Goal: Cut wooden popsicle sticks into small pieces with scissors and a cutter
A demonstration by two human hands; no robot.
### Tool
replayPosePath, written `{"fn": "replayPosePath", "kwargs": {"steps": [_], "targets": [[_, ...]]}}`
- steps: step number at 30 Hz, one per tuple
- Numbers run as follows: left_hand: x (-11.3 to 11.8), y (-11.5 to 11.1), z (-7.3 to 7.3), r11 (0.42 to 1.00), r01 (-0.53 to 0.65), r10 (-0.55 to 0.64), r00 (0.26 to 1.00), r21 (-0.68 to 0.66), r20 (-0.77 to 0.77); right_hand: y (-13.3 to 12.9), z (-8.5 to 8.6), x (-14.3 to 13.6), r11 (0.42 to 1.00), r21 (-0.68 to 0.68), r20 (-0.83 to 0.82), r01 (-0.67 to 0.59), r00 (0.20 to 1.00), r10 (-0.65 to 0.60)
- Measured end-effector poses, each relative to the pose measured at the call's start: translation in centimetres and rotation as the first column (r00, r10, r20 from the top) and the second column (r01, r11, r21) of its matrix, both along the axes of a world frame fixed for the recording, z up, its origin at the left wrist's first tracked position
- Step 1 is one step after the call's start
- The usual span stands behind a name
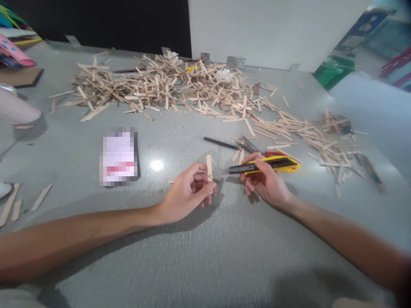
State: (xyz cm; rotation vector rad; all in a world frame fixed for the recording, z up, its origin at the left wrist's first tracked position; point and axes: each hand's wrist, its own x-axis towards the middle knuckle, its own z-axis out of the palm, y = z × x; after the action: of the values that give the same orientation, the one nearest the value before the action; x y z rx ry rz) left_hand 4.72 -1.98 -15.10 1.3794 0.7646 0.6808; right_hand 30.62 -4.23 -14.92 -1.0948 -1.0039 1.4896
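Between thumb and fingers, my left hand [192,188] pinches a short wooden craft stick [209,167], held upright near the middle of the table. To its right, my right hand [265,182] is closed around a yellow and black utility knife [272,164], whose front end points left toward the stick. A gap separates the knife from the stick. Just beyond the right hand lie scissors [250,147] with red handles and a thin black rod [221,143]. A phone-like block [118,158], blurred by pixels, rests on the table left of my left hand.
A big heap of craft sticks [154,87] spreads along the back of the grey table [180,261] and trails to the right. Loose sticks [41,197] lie at the left. Behind stand a black and white panel [257,30] and a green bin [334,70].
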Motion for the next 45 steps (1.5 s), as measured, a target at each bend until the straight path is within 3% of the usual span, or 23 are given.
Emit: {"fn": "replayPosePath", "kwargs": {"steps": [5, 8, 11, 15, 19, 23, 40, 45], "targets": [[-0.1, 0.0, -0.3, 1.0, 0.029, -0.028, 0.998, 0.008, -0.057, -1.4, -0.1, -0.1, 0.984, 0.134, 0.182, 0.12, 0.973, -0.143], [0.0, 0.0, -0.2, 0.997, 0.079, -0.079, 0.995, 0.002, -0.062, -3.1, 0.3, -0.4, 0.941, 0.291, 0.387, 0.174, 0.878, -0.282], [0.2, -0.2, -0.1, 0.993, 0.12, -0.119, 0.99, 0.007, -0.07, -4.3, 0.8, -0.6, 0.881, 0.472, 0.549, 0.01, 0.779, -0.303], [0.3, -0.2, 0.0, 0.986, 0.165, -0.163, 0.983, 0.018, -0.084, -4.4, 1.1, -1.0, 0.772, 0.579, 0.627, -0.26, 0.747, -0.219], [0.3, -0.3, 0.2, 0.982, 0.184, -0.179, 0.978, 0.037, -0.103, -3.6, 0.9, -1.3, 0.743, 0.6, 0.629, -0.298, 0.749, -0.208], [0.4, -0.3, 0.3, 0.98, 0.197, -0.192, 0.976, 0.034, -0.102, -3.2, 0.5, -1.4, 0.671, 0.669, 0.596, -0.32, 0.77, -0.227], [0.7, -0.5, 0.0, 0.977, 0.206, -0.201, 0.974, 0.045, -0.107, -2.8, 0.8, -1.6, 0.694, 0.65, 0.61, -0.311, 0.758, -0.232], [0.7, -0.4, -0.2, 0.975, 0.216, -0.21, 0.971, 0.05, -0.112, -2.8, 0.7, -1.5, 0.676, 0.657, 0.614, -0.333, 0.757, -0.224]]}}
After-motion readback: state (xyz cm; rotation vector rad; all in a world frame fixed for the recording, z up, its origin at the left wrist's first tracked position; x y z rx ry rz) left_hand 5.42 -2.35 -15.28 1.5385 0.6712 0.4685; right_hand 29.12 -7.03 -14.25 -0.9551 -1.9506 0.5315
